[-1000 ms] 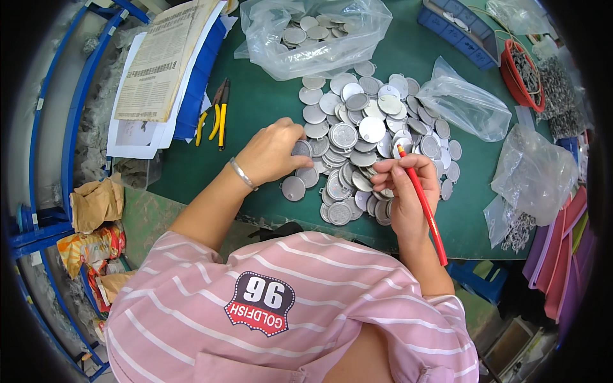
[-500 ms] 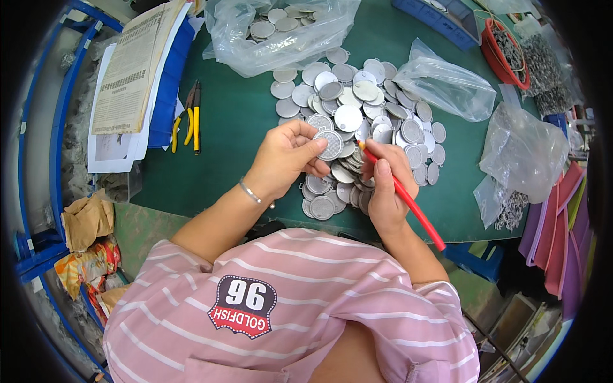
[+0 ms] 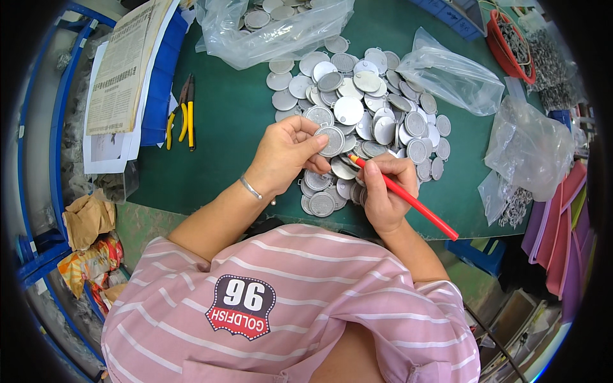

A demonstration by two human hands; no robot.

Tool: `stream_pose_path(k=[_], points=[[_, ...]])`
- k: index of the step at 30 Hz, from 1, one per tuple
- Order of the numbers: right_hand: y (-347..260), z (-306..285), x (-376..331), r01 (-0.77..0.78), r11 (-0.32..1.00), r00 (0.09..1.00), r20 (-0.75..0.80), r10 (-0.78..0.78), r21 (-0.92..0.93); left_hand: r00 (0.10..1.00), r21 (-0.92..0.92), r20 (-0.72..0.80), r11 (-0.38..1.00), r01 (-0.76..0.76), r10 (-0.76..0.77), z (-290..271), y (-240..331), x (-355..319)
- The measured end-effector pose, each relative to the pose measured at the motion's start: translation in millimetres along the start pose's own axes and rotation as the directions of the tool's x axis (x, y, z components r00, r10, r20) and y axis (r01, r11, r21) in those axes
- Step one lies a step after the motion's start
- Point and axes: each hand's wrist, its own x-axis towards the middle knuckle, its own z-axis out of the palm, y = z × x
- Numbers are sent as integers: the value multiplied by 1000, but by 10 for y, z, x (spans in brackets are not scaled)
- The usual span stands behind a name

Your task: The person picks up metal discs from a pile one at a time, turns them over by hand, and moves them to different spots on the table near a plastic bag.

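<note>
Between the thumb and fingers of my left hand (image 3: 288,153) is a round grey metal disc (image 3: 331,142) with a textured face and a raised rim. My right hand (image 3: 388,191) grips a red pencil (image 3: 418,205), its tip close to the disc's lower right edge; whether they touch I cannot tell. Beneath and beyond both hands spreads a heap of similar metal discs (image 3: 349,110), some plain and shiny, others textured, several with small loops on the rim. The fingertips of my left hand are partly hidden behind the disc.
A green table (image 3: 223,115) carries clear plastic bags (image 3: 450,73), one with more discs. Yellow-handled pliers (image 3: 185,121) lie left, beside a blue bin (image 3: 159,83) with papers on it. At the far right stands a red basket (image 3: 509,48) of small metal parts; a blue shelf rack (image 3: 67,89) is left.
The pencil has swung lower and lies flatter, its tip having shifted left toward the held disc. My right hand moved slightly down. My left hand keeps its hold. The view has shifted slightly.
</note>
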Motion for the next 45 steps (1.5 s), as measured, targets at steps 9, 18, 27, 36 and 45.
stream_pose_path(k=[9, 18, 27, 36, 45], points=[[-75, 30, 4, -72, 993, 997, 3, 73, -93, 1000, 5, 13, 1000, 0, 0, 1, -3, 4], [-119, 131, 43, -92, 996, 992, -83, 90, -21, 1000, 2, -15, 1000, 9, -8, 3, 7, 0], [-33, 66, 79, 156, 970, 986, 94, -140, -187, 1000, 32, -6, 999, -9, 9, 15, -4, -5], [-42, 58, 84, 171, 945, 981, 142, -136, -278, 1000, 32, 12, 999, -1, 1, -5, -9, -3], [-27, 82, 79, 100, 962, 994, 74, -84, -254, 1000, 45, 20, 999, 0, -1, -4, -7, -4]])
